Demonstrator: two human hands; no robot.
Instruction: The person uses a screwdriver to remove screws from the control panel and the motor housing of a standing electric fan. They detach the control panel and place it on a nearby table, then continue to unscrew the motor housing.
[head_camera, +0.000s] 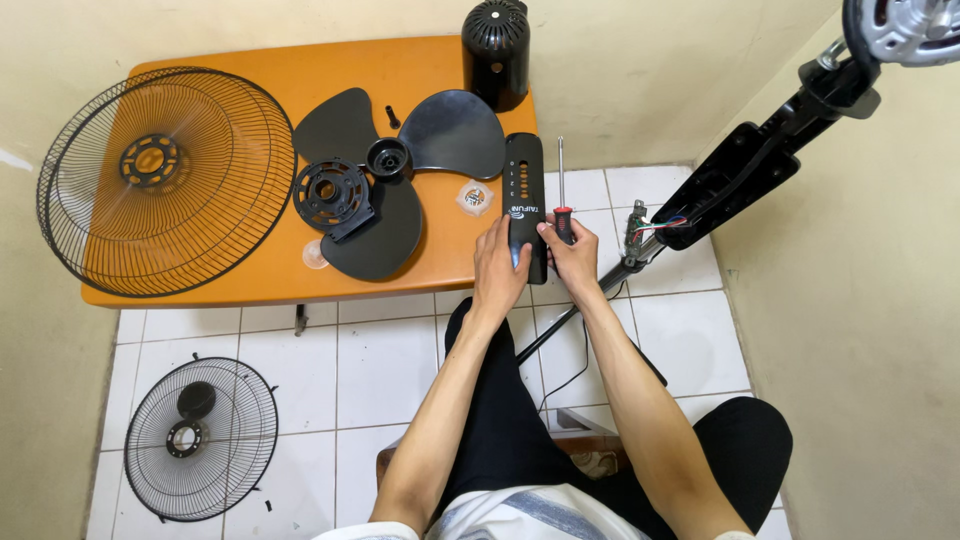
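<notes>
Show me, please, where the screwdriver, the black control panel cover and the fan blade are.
screwdriver (561, 175): head view, metal shaft.
black control panel cover (523, 175): head view, upper face.
fan blade (455, 132): head view, right-hand lobe.

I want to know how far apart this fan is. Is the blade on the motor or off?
Off. The black three-lobed blade lies flat on the orange table.

You're in a small home corner used as a makeshift repair spot: plain cream walls (650, 70), white tiled floor (380, 360) w/ dark grout, a low orange desk (250, 75) pushed to the wall. No workbench or tool racks, just fan parts spread on desk & floor, e.g. a wire guard (200, 438).
</notes>
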